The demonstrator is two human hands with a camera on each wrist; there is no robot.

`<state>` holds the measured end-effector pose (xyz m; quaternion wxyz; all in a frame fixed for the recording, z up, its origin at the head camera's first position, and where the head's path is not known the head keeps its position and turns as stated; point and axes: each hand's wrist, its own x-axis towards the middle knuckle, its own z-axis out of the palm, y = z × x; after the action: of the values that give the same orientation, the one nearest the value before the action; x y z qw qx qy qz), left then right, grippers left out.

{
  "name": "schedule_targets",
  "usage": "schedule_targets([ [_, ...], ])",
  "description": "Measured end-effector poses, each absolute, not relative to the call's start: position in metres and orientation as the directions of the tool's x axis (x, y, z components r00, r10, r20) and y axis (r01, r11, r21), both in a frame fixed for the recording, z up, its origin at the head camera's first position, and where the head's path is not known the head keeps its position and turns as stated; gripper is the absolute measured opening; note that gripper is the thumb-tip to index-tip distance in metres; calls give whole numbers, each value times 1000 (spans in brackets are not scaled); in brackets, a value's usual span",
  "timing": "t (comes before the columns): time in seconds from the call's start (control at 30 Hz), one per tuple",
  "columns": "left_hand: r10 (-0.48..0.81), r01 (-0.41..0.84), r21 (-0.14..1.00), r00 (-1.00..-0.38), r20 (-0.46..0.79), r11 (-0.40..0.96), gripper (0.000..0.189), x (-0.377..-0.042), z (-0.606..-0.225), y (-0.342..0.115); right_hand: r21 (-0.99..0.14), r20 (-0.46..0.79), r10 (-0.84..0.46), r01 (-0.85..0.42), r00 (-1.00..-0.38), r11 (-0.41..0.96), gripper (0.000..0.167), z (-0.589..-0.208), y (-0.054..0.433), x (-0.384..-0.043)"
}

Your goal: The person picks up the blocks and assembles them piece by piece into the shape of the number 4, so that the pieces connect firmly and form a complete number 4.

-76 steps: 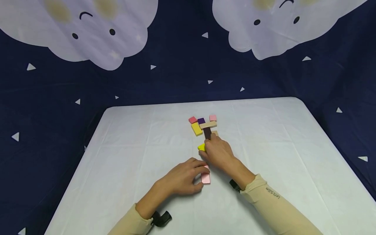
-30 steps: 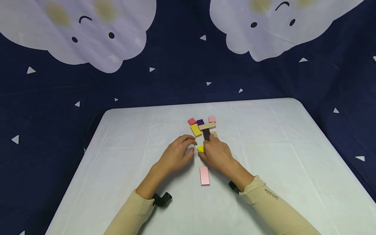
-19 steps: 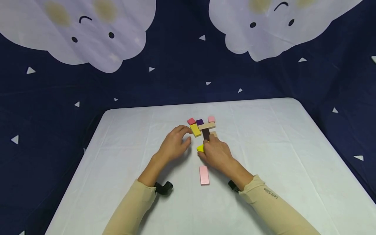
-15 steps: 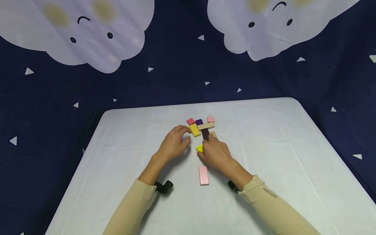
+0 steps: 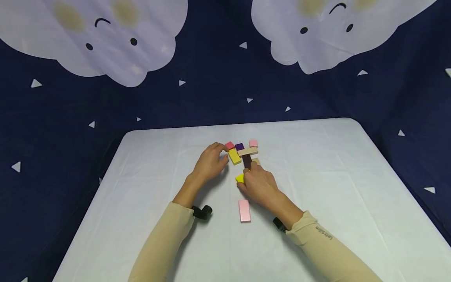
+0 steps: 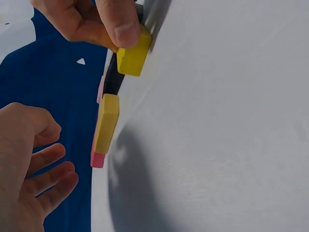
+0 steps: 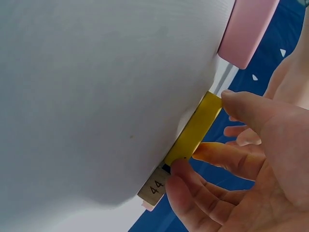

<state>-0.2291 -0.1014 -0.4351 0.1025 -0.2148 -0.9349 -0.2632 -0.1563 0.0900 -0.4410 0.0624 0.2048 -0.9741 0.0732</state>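
My right hand (image 5: 260, 182) pinches a bright yellow wooden block (image 7: 195, 128) between thumb and fingertips, low on the table. Its fingertips lie right by a dark brown block (image 5: 247, 160) and a plain wood block (image 7: 153, 186) marked 44. My left hand (image 5: 209, 161) is over the table at the left of the cluster, fingers loosely bent, thumb apart, holding nothing. Its fingertips are right at a red block (image 5: 230, 145) and a second yellow block (image 5: 234, 156). Most of the held block is hidden by the right hand in the head view.
A long plain wood block (image 5: 248, 151) lies across the top of the brown one. Behind are a purple block (image 5: 239, 147) and a small pink block (image 5: 253, 143). A longer pink block (image 5: 244, 210) lies nearer on the white table (image 5: 317, 156), beside the right wrist.
My left hand has left the long pink block in front and moved forward to the red and second yellow blocks. My right hand stays on its yellow block.
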Motion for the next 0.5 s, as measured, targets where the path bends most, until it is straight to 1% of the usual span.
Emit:
schedule_targets([
  [0.33, 272, 391, 480, -915, 299, 785, 25, -252, -441, -99, -105, 167, -395, -414, -904, 904, 40, -441, 90, -157],
  [0.5, 262, 371, 485, -924, 279, 792, 25, -259, -444, -96, -110, 155, -391, -409, -907, 906, 41, -442, 90, -158],
])
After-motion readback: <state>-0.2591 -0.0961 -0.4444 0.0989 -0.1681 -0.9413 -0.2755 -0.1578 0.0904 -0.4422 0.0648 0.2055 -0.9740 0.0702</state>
